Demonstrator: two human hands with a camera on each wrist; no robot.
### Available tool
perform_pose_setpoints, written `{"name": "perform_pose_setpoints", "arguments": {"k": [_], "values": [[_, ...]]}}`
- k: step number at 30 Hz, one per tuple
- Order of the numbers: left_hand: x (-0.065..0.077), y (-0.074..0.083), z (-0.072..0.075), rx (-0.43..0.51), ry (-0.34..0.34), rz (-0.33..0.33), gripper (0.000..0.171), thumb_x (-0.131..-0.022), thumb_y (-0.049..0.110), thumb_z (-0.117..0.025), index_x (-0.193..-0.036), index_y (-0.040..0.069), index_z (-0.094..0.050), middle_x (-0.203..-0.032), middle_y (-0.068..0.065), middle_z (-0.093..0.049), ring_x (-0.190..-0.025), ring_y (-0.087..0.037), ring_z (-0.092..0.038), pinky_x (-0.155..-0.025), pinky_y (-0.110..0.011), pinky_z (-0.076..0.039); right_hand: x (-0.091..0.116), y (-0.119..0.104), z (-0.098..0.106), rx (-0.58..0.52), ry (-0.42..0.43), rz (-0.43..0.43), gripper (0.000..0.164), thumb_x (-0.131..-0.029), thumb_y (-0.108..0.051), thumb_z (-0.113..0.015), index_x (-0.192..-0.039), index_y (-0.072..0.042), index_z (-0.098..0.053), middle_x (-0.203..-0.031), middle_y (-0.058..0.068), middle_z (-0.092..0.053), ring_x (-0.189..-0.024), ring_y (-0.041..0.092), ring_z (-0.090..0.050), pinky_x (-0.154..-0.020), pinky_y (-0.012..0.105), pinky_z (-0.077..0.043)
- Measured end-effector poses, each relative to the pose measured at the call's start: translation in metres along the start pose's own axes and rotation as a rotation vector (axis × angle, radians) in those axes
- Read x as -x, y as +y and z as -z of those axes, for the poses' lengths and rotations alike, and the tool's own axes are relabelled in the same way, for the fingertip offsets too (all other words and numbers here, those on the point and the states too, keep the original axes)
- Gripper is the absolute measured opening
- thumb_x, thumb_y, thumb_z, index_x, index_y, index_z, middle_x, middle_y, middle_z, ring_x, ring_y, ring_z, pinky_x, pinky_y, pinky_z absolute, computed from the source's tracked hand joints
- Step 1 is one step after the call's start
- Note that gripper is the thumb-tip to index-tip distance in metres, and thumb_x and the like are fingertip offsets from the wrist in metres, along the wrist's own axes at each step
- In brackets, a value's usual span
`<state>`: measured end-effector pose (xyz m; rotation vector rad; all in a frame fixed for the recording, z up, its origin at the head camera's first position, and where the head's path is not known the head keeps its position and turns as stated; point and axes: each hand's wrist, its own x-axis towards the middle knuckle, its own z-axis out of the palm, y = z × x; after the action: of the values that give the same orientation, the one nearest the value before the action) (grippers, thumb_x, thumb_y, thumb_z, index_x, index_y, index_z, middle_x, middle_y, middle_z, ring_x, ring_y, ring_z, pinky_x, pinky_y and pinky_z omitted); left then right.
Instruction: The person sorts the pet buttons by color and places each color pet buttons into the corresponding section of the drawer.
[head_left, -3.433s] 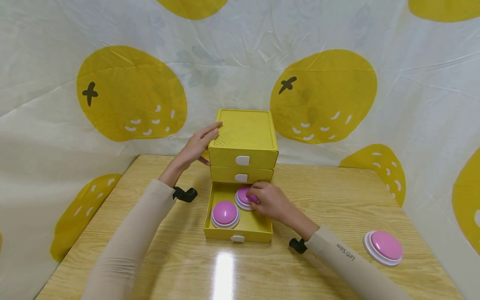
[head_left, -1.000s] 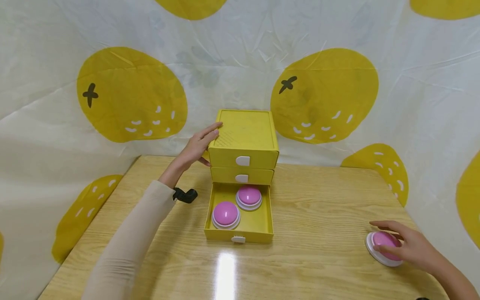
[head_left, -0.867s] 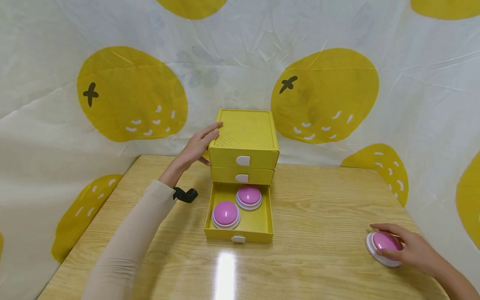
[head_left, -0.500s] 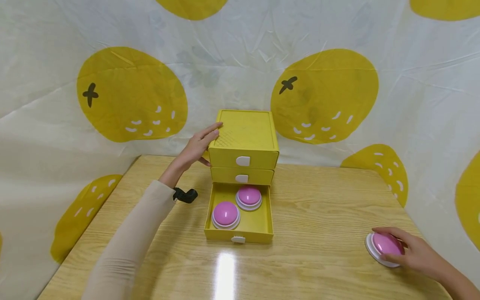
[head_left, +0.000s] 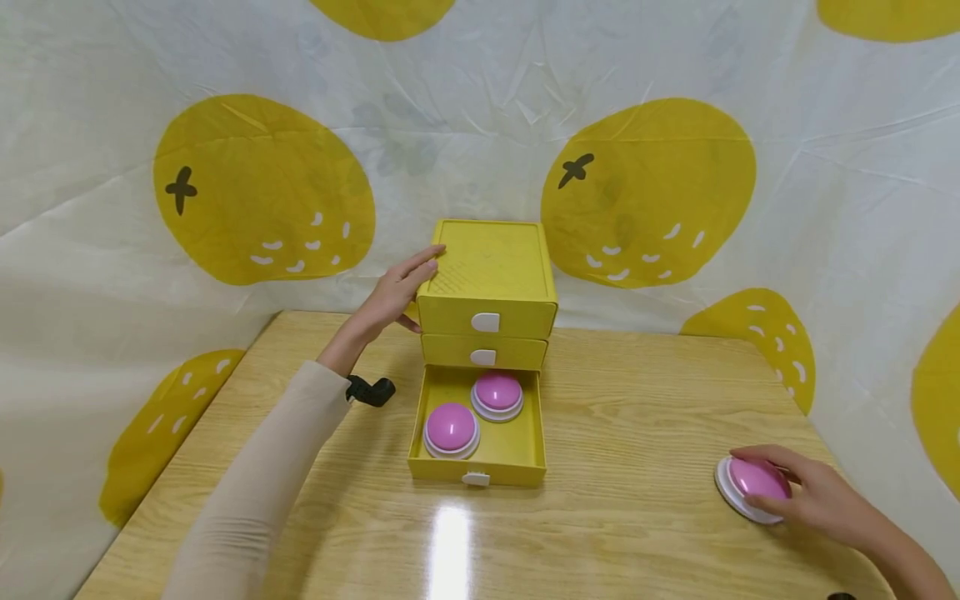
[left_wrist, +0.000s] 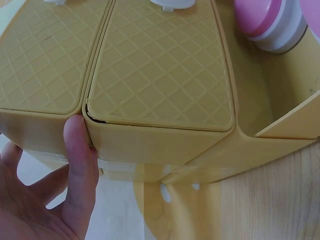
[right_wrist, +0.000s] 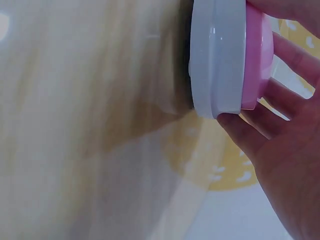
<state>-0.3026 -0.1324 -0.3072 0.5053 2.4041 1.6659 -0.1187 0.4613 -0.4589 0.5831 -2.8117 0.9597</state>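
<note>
My left hand [head_left: 390, 296] rests against the left side of a small yellow drawer cabinet [head_left: 495, 258], its fingers fairly straight. In the left wrist view a finger [left_wrist: 79, 145] touches the seam between two drawer units. Pulled out at the bottom, a drawer [head_left: 517, 450] holds two pink push buttons with white bases, one front left [head_left: 452, 427] and one back right [head_left: 498, 392]. Far to the right, my right hand [head_left: 825, 504] grips a third pink push button [head_left: 757, 482] by its edges. The right wrist view shows its white base [right_wrist: 217, 60] tilted, seemingly just off the table.
The cabinet's two upper drawers [head_left: 450, 350] are closed, with white tabs. A wooden table [head_left: 630, 417] carries everything. Behind and beside it hangs a white cloth [head_left: 465, 150] with big yellow fruit prints. A black wrist camera [head_left: 371, 391] sits on the left wrist.
My right hand left the button at the drawer's back right, reached the one at far right, took hold of it and has shifted it slightly left. The left hand stays put.
</note>
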Motion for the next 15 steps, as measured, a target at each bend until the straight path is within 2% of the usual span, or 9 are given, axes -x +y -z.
{"name": "perform_pose_setpoints", "arguments": {"k": [4, 7, 13, 15], "values": [[0.002, 0.001, 0.000, -0.002, -0.003, 0.001, 0.054, -0.112, 0.043, -0.041, -0.164, 0.032, -0.033, -0.171, 0.000, -0.027, -0.145, -0.034, -0.041, -0.063, -0.052, -0.063, -0.014, -0.008, -0.003, -0.003, -0.006, 0.058, 0.054, -0.075, 0.000, -0.089, -0.125, -0.007, -0.071, -0.124, -0.035, -0.059, -0.112, -0.023, -0.048, -0.084, -0.003, -0.040], [0.002, 0.002, 0.000, -0.001, 0.000, 0.004, 0.054, -0.111, 0.043, -0.041, -0.163, 0.032, -0.033, -0.171, 0.000, -0.028, -0.145, -0.035, -0.041, -0.063, -0.052, -0.063, -0.027, -0.018, -0.006, 0.022, -0.014, 0.089, 0.053, -0.075, -0.003, -0.090, -0.125, -0.008, -0.072, -0.123, -0.028, -0.063, -0.111, -0.022, -0.049, -0.085, -0.002, -0.041], [0.001, 0.003, 0.000, 0.002, 0.001, 0.000, 0.053, -0.112, 0.042, -0.041, -0.163, 0.031, -0.033, -0.171, 0.001, -0.027, -0.149, -0.033, -0.038, -0.064, -0.052, -0.063, -0.055, -0.040, -0.011, 0.094, -0.038, 0.152, 0.053, -0.076, -0.013, -0.092, -0.125, -0.011, -0.073, -0.120, 0.006, -0.073, -0.111, -0.016, -0.053, -0.085, 0.003, -0.046], [0.001, 0.002, 0.000, 0.003, -0.002, 0.001, 0.054, -0.112, 0.042, -0.040, -0.164, 0.031, -0.033, -0.172, 0.001, -0.026, -0.151, -0.032, -0.037, -0.064, -0.053, -0.063, -0.065, -0.048, -0.014, 0.104, -0.049, 0.175, 0.053, -0.076, -0.015, -0.092, -0.125, -0.012, -0.072, -0.120, 0.009, -0.073, -0.110, -0.012, -0.056, -0.085, 0.006, -0.048]]}}
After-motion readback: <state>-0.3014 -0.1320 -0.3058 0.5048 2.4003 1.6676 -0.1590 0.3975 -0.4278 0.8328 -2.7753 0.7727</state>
